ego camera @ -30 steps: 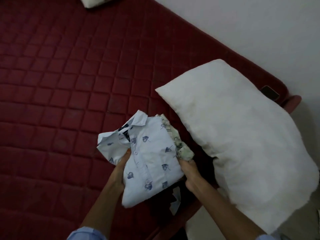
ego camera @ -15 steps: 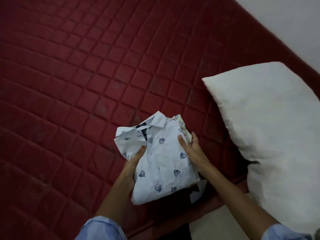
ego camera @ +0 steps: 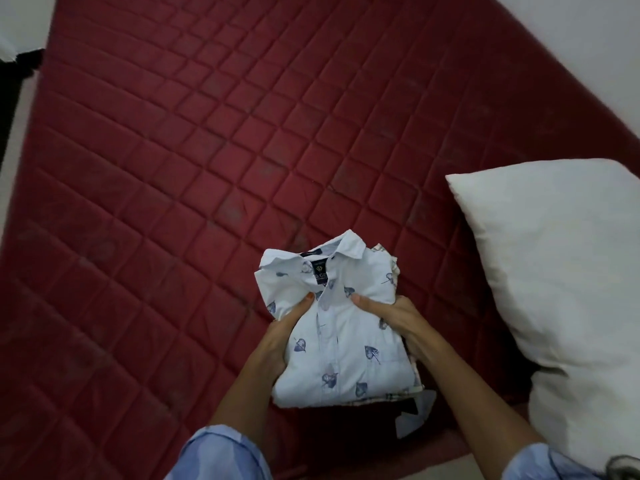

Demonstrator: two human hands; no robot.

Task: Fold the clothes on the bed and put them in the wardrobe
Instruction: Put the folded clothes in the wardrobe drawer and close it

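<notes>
A folded white shirt with blue leaf prints [ego camera: 341, 337] tops a small stack of folded clothes, collar pointing away from me. A patterned garment [ego camera: 393, 268] peeks out under its right edge. My left hand [ego camera: 277, 336] grips the stack's left side, thumb on top of the shirt. My right hand [ego camera: 391, 315] grips the right side, thumb pressed on the shirt front. The stack is above the near edge of the red quilted mattress [ego camera: 194, 174]. The wardrobe is out of sight.
A large white pillow [ego camera: 554, 278] lies on the mattress at the right. A pale wall [ego camera: 588, 39] runs behind the bed's far edge. Pale floor [ego camera: 460, 467] shows at the bottom, and a white object [ego camera: 20, 22] sits at the top left corner.
My right hand has shifted from the stack's edge onto the shirt front and now grips it. The view has swung left, so the pillow sits further right.
</notes>
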